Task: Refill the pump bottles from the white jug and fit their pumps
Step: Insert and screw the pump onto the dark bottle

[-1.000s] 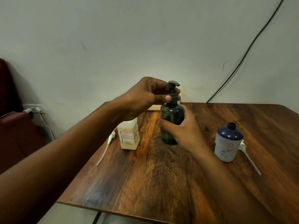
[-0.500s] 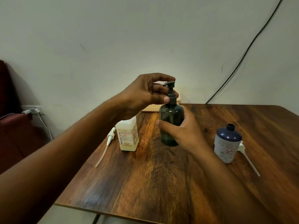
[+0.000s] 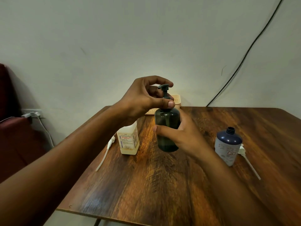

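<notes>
A dark green pump bottle [image 3: 166,121] is held just above the wooden table [image 3: 162,185], my right hand [image 3: 182,137] wrapped round its body. My left hand [image 3: 146,98] pinches the collar of its dark pump [image 3: 163,89], which sits in the neck. A pale square bottle [image 3: 128,141] with a printed label stands to the left, its top hidden by my left wrist. A white pump [image 3: 105,152] with a long tube lies beside it. On the right stands an open blue and white bottle [image 3: 228,145], and a second white pump [image 3: 247,162] lies behind it.
A beige basket [image 3: 176,100] sits at the table's back edge against the wall. A black cable [image 3: 244,56] runs down the wall at the right. A dark red seat [image 3: 14,136] and a wall socket with a white cord [image 3: 32,115] are at the left.
My left hand's fingers have shifted round the pump collar and the pump head has turned. The green bottle stays in my right hand.
</notes>
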{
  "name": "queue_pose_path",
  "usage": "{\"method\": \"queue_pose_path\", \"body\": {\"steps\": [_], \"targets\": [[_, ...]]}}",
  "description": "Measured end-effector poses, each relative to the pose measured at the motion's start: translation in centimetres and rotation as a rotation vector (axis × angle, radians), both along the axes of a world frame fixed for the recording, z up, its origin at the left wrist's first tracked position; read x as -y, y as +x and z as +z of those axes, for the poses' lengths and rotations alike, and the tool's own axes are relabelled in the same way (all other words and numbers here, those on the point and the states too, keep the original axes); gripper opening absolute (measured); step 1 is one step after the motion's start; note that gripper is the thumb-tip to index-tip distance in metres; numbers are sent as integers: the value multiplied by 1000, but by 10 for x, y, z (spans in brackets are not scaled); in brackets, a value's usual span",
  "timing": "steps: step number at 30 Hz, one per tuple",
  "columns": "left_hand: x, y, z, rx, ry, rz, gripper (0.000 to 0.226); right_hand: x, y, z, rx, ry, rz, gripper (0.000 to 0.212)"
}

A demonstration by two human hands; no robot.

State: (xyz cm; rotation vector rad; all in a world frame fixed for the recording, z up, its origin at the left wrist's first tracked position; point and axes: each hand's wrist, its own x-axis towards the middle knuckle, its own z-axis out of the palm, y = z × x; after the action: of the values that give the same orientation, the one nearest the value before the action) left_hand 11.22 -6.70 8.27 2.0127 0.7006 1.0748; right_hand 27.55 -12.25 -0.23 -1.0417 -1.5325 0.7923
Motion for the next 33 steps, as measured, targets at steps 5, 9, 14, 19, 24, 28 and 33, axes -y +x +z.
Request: {"method": "queue_pose_path", "body": {"steps": [5, 9, 14, 19, 24, 28, 33], "targets": [[3, -11, -2, 5, 4, 16, 58, -5, -5, 6, 7, -7, -32, 57], [-3, -36, -7, -193, 181, 248, 63, -11, -6, 14, -25, -2, -54, 48], [-30, -63, -15, -501, 336, 411, 80, -38, -10, 23, -23, -2, -134, 60], [-78, -70, -19, -635, 394, 451, 79, -94, -10, 34, 24, -13, -193, 64], [-144, -75, -27, -728, 423, 468, 77, -178, -12, 41, 66, -40, -230, 74], [-208, -84, -36, -802, 444, 507, 78, -252, -16, 32, 96, -46, -261, 72], [-276, -94, -60, -868, 436, 529, 79, -336, -18, 18, 171, -19, -326, 73]]}}
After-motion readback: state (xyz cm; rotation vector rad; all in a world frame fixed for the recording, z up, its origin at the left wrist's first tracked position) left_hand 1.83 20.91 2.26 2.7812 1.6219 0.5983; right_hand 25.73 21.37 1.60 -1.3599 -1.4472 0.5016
